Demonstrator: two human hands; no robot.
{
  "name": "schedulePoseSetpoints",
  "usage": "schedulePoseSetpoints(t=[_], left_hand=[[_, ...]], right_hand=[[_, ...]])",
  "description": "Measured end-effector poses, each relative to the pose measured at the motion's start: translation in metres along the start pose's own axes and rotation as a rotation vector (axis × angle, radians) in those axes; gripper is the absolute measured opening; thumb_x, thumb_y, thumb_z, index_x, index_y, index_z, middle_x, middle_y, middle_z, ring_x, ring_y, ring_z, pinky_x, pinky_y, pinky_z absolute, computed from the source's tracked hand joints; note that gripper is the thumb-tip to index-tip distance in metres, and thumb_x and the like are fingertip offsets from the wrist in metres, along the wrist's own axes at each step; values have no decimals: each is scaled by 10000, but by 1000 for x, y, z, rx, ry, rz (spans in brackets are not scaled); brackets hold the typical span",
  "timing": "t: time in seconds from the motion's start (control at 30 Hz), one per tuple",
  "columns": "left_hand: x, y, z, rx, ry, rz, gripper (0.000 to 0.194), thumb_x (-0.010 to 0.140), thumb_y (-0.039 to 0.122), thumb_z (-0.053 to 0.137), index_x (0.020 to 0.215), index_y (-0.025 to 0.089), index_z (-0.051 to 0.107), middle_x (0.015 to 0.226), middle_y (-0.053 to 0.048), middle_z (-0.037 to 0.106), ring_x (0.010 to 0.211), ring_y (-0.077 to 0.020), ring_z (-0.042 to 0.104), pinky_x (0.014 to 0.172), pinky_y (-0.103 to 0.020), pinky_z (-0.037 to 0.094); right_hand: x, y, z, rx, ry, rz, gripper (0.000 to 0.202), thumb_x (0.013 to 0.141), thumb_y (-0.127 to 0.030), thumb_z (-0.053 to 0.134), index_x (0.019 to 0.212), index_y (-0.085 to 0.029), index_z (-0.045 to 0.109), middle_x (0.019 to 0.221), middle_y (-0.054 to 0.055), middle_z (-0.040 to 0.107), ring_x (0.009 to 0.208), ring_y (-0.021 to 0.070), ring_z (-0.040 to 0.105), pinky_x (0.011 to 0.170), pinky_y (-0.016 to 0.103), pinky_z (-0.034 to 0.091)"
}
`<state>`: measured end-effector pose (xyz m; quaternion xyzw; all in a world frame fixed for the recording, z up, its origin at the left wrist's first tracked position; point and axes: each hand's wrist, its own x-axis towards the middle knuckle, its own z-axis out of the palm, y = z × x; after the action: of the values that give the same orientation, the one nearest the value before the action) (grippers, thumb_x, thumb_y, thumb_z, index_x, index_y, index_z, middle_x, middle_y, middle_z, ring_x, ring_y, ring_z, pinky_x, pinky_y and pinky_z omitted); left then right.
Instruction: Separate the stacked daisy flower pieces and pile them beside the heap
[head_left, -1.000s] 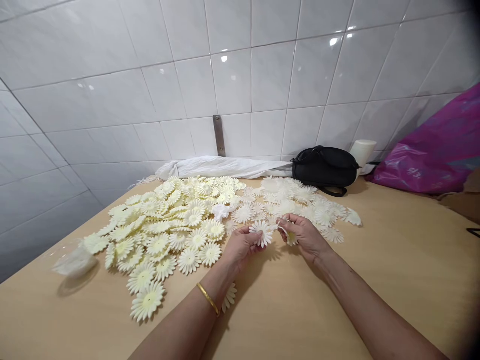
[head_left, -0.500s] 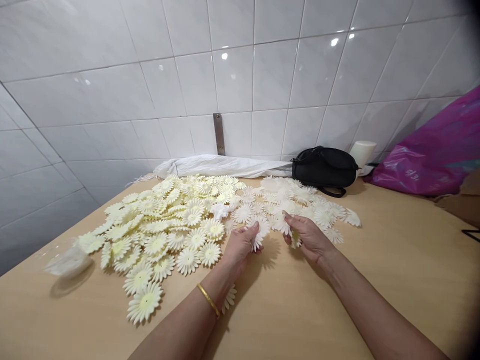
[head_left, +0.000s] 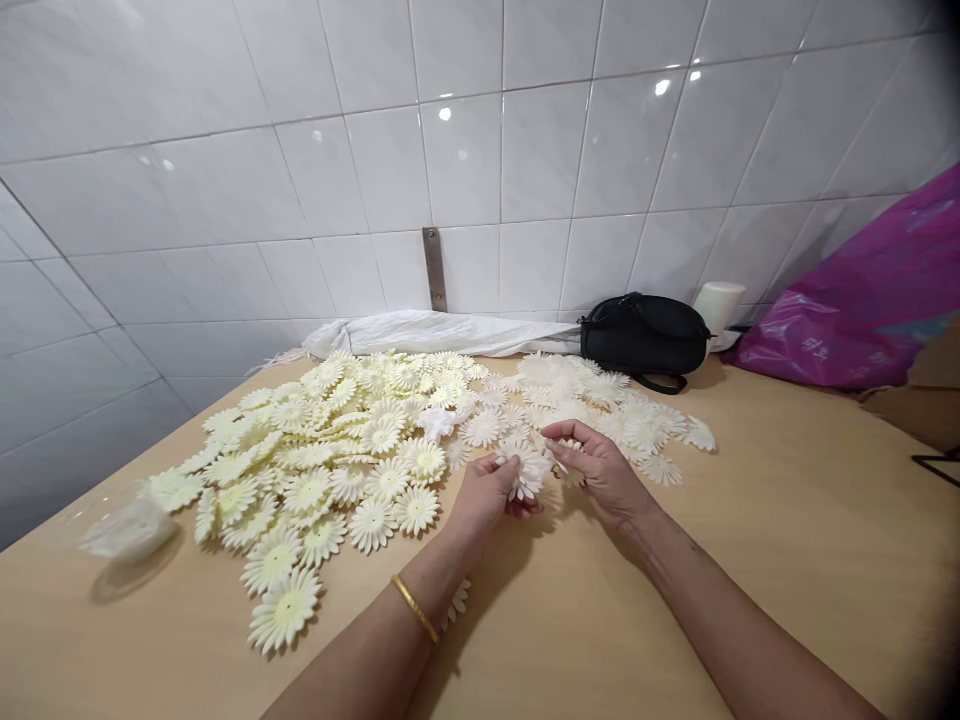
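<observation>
White, daisy-shaped flower piece [head_left: 529, 468], pinched firmly in the left hand [head_left: 482, 492], fingers closed; just beside it, the right hand [head_left: 606, 474], fingers nearly together, grips a yellow-tinged petalled piece [head_left: 573, 470].

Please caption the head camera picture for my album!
Left hand holds a white flower, right hand close by, near a pale yellow flower heap.

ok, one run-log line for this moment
left hand: holding white flower; right hand: holding second flower; pale-yellow flowers: heaped on table; black case: near wall
</observation>
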<state>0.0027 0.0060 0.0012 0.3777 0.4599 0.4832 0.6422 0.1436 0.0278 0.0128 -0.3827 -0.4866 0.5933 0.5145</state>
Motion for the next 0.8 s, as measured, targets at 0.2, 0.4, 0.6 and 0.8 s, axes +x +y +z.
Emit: schedulePoseSetpoints(t=[0.2, 0.4, 0.6, 0.8], left_hand=[[-2, 0, 2, -215, -166, -155, 277, 664, 329, 635, 791, 86, 598, 609, -94, 623, 509, -166, 598, 458, -239, 439], [3, 2, -6, -160, -57, -6, 197, 613, 209, 675, 755, 95, 601, 531, -32, 586, 451, -109, 552, 444, -194, 416], [3, -1, -5, -98, -42, 34, 294, 562, 278, 715, 770, 116, 586, 588, -22, 606, 435, -106, 544, 420, -196, 401], [4, -2, -6, -101, -57, 32, 336, 563, 303, 717, 810, 106, 602, 641, -45, 632, 481, -127, 570, 461, -228, 440]], right_hand=[[-5, 5, 8, -306, -49, -162, 201, 706, -331, 580, 872, -217, 588, 734, -18, 581, 575, 111, 511, 575, 245, 405], [-4, 4, 4, -398, 26, -191, 343, 644, -320, 652, 970, -227, 600, 937, 16, 573, 872, 178, 531, 760, 279, 400], [-1, 8, 3, 19, -176, 155, 311, 612, -384, 684, 824, -166, 619, 694, 29, 630, 601, 148, 579, 615, 288, 445], [-2, 9, 5, 20, -146, 170, 278, 562, -371, 720, 622, -149, 564, 521, -5, 598, 443, 108, 528, 447, 217, 386]])
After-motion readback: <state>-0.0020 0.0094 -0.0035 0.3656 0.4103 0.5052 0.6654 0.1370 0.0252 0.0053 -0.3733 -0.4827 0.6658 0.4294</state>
